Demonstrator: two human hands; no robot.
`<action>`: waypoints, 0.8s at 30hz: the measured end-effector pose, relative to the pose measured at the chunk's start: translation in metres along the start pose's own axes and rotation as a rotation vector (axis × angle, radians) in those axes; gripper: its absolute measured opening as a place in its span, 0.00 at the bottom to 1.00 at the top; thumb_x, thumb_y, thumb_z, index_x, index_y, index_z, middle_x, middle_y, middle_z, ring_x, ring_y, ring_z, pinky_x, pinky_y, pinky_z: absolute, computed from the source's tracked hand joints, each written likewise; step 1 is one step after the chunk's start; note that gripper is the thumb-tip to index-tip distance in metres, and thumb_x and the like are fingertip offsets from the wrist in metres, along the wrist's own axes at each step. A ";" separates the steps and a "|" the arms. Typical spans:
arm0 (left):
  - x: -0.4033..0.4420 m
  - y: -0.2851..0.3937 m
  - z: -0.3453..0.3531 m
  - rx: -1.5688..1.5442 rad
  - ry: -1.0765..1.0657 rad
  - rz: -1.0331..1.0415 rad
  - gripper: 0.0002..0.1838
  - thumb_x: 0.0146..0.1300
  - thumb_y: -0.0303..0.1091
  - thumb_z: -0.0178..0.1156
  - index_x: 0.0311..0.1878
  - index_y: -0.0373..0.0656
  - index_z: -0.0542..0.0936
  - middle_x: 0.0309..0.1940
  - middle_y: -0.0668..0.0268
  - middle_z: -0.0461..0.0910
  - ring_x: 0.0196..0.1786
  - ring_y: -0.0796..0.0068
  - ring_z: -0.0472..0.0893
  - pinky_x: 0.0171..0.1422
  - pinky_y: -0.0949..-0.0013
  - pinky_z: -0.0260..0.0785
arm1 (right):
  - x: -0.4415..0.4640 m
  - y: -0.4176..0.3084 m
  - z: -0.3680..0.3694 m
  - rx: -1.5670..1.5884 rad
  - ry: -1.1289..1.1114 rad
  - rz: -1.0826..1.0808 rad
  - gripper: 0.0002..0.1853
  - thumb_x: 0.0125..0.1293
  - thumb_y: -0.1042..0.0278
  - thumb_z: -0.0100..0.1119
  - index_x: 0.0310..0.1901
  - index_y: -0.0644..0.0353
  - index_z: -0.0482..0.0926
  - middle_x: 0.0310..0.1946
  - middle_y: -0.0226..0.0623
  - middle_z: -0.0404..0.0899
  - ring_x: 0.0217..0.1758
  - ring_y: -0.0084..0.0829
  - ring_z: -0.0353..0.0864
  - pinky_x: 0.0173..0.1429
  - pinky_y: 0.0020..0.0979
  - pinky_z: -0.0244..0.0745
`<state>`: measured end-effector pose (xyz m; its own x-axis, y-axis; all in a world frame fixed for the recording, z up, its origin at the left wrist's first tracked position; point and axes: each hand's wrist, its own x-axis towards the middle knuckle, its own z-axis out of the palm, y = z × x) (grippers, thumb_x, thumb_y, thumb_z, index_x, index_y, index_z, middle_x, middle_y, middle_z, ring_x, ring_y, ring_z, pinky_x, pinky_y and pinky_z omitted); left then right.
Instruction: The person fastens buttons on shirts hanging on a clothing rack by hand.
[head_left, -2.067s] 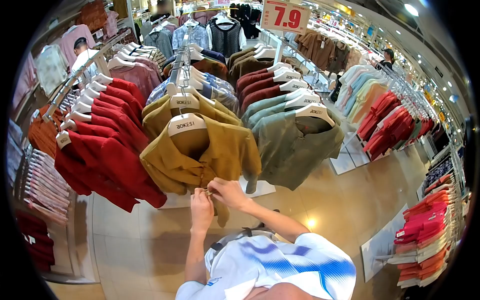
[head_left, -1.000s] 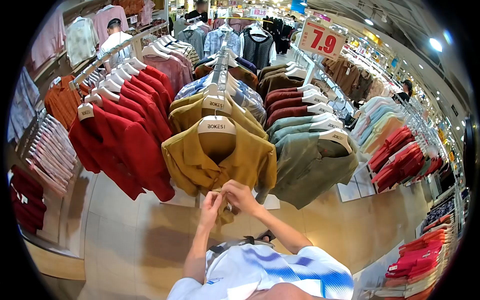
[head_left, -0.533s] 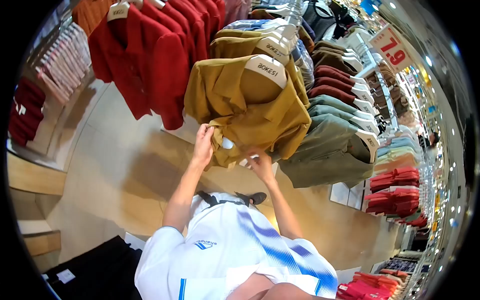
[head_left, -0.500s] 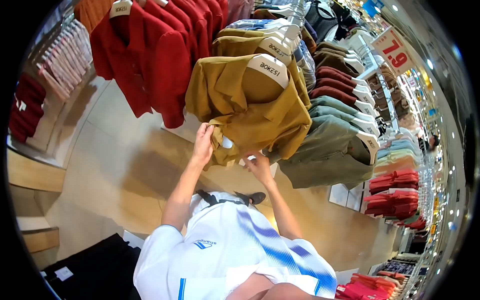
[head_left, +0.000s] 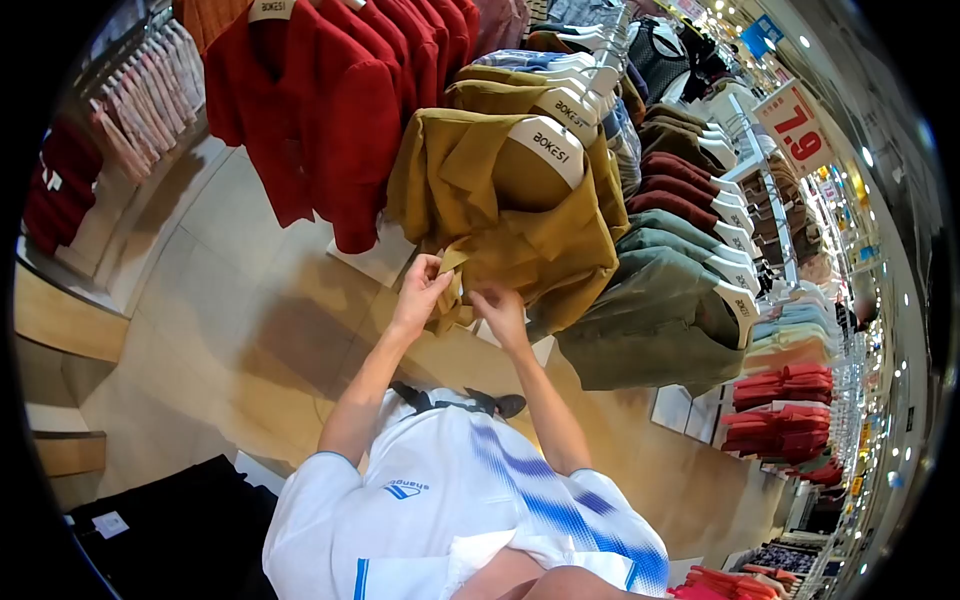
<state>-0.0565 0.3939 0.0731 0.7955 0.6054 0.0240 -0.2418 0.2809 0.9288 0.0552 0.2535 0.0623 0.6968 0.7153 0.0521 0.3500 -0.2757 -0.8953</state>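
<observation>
A mustard jacket (head_left: 558, 238) hangs on a white hanger (head_left: 548, 146) at the front of the middle rail. My left hand (head_left: 424, 290) pinches the cloth at the jacket's lower front edge. Close beside it on the right, my right hand (head_left: 500, 312) touches the lower front of the jacket with its fingers bent; whether cloth lies between its fingertips is hidden. A small white patch shows between the two hands.
Red jackets (head_left: 335, 120) hang at the left, grey-green ones (head_left: 655, 325) at the right. A price sign (head_left: 795, 125) stands at the upper right. Black garments (head_left: 185, 530) lie at the lower left. White bases (head_left: 685, 412) stand on the floor.
The view has turned and tilted down. My right hand came away from my left, then moved back towards it and up to the jacket's front. My left hand still holds the cloth.
</observation>
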 end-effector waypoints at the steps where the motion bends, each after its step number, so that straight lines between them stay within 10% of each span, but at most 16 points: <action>1: -0.003 0.003 0.000 0.088 0.062 0.045 0.04 0.72 0.29 0.57 0.42 0.40 0.75 0.35 0.75 0.76 0.37 0.89 0.71 0.41 0.79 0.67 | -0.005 -0.004 -0.001 0.131 0.075 0.033 0.13 0.64 0.67 0.68 0.44 0.68 0.81 0.31 0.37 0.86 0.32 0.22 0.83 0.37 0.26 0.76; 5: -0.003 -0.015 -0.011 0.306 0.049 0.108 0.03 0.74 0.29 0.55 0.46 0.41 0.75 0.37 0.74 0.76 0.38 0.88 0.74 0.43 0.80 0.67 | -0.017 -0.020 -0.012 0.124 0.205 -0.003 0.13 0.60 0.74 0.69 0.45 0.68 0.78 0.30 0.33 0.83 0.31 0.21 0.82 0.38 0.23 0.76; 13: -0.008 -0.004 -0.011 -0.450 -0.123 -0.349 0.03 0.74 0.32 0.55 0.46 0.44 0.75 0.41 0.69 0.80 0.44 0.77 0.80 0.52 0.66 0.73 | -0.032 -0.033 -0.012 0.348 0.256 -0.074 0.15 0.58 0.80 0.70 0.43 0.63 0.75 0.33 0.27 0.77 0.36 0.17 0.78 0.43 0.21 0.74; 24: -0.016 -0.013 -0.011 -0.365 -0.209 -0.299 0.06 0.74 0.37 0.57 0.41 0.46 0.75 0.39 0.72 0.80 0.43 0.81 0.79 0.52 0.68 0.72 | -0.040 -0.033 -0.014 0.444 0.153 -0.074 0.11 0.58 0.79 0.70 0.42 0.64 0.79 0.36 0.27 0.81 0.40 0.18 0.78 0.49 0.21 0.73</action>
<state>-0.0724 0.3883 0.0569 0.9447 0.3072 -0.1147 -0.1351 0.6834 0.7174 0.0242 0.2255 0.0962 0.7758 0.6110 0.1574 0.1236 0.0975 -0.9875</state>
